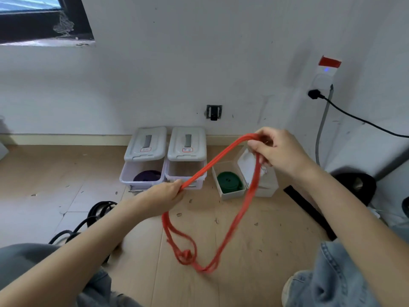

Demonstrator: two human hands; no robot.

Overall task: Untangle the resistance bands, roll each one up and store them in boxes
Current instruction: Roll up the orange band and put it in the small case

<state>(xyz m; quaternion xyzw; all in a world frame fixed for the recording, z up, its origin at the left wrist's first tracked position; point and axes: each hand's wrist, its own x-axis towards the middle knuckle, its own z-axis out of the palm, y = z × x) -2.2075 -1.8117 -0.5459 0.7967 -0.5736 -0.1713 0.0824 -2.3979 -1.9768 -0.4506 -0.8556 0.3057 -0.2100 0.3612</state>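
Red resistance band (223, 159), held up in the air above the wooden floor (254, 229), between the two hands and in front of the boxes at the wall. It reads as light, soft and stretchy: it sags in a long loop, with a knotted tangle (187, 254) hanging at its lowest part. The surface is probably grippy rubber, unlikely to slip through a pinch but likely to bind on itself at the knot.

Left hand (164, 197): fingers curled round the doubled strand, gripping it near the front of the middle box (184, 171).

Right hand (277, 151): fingers (254, 146) bent, pinching the band's top bend; one strand drops from there toward the tangle.

Judgement: the better place to take hold next is just beside the knot, not the taut upper run, since pulling there may tighten it.

Purple band (147, 175) lies in the left box (141, 173); green rolled band (229, 182) in the small white box (230, 180). The middle box looks empty, though its interior is partly hidden.
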